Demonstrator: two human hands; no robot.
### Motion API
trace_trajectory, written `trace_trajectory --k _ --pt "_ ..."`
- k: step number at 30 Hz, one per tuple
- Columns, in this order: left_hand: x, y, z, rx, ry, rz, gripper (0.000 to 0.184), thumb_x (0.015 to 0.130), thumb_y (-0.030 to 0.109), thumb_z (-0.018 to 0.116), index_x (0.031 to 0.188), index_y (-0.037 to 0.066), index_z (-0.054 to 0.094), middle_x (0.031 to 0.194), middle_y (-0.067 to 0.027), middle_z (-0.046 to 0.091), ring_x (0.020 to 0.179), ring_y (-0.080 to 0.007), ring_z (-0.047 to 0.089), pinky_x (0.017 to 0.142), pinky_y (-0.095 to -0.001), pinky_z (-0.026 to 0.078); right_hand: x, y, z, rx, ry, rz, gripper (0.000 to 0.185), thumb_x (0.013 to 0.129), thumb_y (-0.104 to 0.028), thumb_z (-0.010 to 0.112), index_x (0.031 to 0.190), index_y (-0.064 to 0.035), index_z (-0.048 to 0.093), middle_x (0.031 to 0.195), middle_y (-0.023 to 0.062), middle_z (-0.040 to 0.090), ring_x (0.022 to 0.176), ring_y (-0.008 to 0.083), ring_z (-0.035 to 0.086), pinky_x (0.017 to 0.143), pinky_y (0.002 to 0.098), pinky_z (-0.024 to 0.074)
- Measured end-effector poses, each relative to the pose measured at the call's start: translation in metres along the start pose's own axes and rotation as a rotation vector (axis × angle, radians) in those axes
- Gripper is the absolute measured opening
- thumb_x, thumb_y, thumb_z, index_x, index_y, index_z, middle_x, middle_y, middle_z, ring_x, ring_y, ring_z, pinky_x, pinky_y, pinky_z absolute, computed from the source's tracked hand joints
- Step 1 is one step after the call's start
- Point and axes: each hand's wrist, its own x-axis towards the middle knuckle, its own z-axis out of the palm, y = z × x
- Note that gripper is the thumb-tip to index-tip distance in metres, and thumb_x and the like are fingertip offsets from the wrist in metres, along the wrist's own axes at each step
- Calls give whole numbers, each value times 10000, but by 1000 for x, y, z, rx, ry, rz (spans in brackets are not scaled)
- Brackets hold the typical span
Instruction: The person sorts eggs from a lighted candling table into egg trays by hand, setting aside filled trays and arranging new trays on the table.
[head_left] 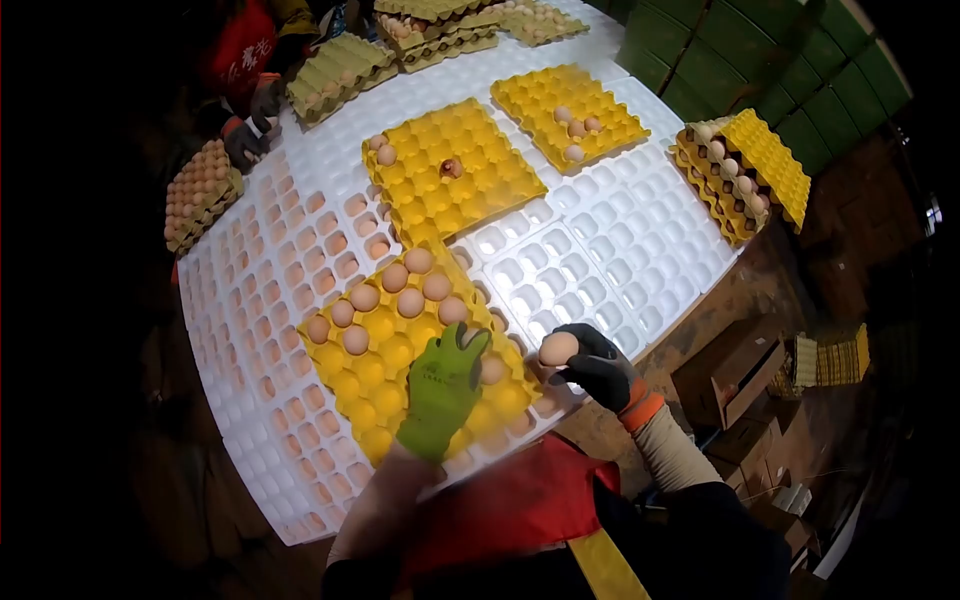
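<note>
My right hand (596, 368), in a black and orange glove, grips a brown egg (558, 349) between thumb and fingers above the near edge of the white trays. My left hand (446, 380), in a green glove, is over the near yellow egg tray (376, 376). Its fingers are bent and slightly apart, and I see no egg in them; the palm side is hidden. Several eggs sit in this tray's far cups, including an egg (453, 310) just beyond the left fingertips. Another egg (492, 370) lies right beside that hand.
Two more yellow trays, a middle one (480, 150) and a far one (530, 100), hold a few eggs. White moulded trays (640, 255) cover the table. Stacked egg trays (740, 175) stand right, green crates (770, 60) behind. A co-worker's gloved hands (250, 130) are at far left.
</note>
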Motion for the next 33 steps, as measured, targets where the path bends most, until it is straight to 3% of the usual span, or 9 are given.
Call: trace_trajectory --k 9,13,16,18,21,25,27,30,33 --pt "-2 -5 -23 -362 -27 -220 271 932 137 687 1185 40 684 1092 -110 698 941 -273 686 821 -370 546 12 1 19 90 -120 31 567 922 -107 695 1433 8 478 1334 166 609 1204 259 630 1020 404 562" --pt "-31 -13 -56 -1347 163 -758 334 988 182 575 1285 32 544 1095 -30 616 911 -119 592 795 -241 507 21 -12 33 -433 -151 -79 505 911 -138 738 1360 2 554 1295 110 628 1150 213 635 973 370 562" --pt "-8 -30 -47 -846 53 -696 314 919 213 704 1188 66 632 1031 -19 636 897 -127 606 785 -295 513 32 -21 69 -1375 -209 -504 495 798 -239 821 1256 -155 654 1121 127 626 1036 300 641 905 417 541" --pt "20 -23 -25 -49 174 -221 357 860 212 738 1188 90 664 1051 -81 667 937 -274 657 799 -371 526 38 -29 97 -1897 -249 -463 418 772 -292 831 1139 -156 682 1081 119 621 992 308 644 830 424 544" --pt "42 -41 13 362 75 -67 412 797 179 777 1169 59 649 1076 -146 641 921 -364 646 786 -451 531 40 -16 83 -1432 -160 -649 352 781 -271 820 1091 -155 698 1078 115 623 975 303 654 820 419 553" --pt "12 -45 -6 32 215 -66 379 878 202 740 1206 56 615 1112 -119 654 902 -300 675 677 -389 524 26 -26 52 -325 -136 51 369 899 -190 684 1220 -12 639 1118 99 689 948 219 682 839 339 559" --pt "-12 -44 -45 -1087 54 -701 367 967 250 682 1263 66 566 1181 -93 658 936 -220 690 607 -307 496 33 -31 50 -25 -188 30 502 930 -140 603 1408 -13 515 1232 151 665 1013 217 675 899 331 545" --pt "-44 -55 -78 -1544 367 -666 542 1019 214 609 1519 107 428 1362 -117 616 922 -143 671 578 -203 450 65 -43 71 -192 -143 -105 538 929 -111 611 1449 -26 499 1335 136 623 1113 206 637 968 355 527" --pt "-24 -69 -84 -969 361 -535 489 938 183 712 1402 107 575 1308 -95 630 968 -162 677 680 -267 491 132 -40 79 -1068 -137 -545 442 889 -248 757 1315 -199 647 1256 107 631 1062 246 662 928 359 542"
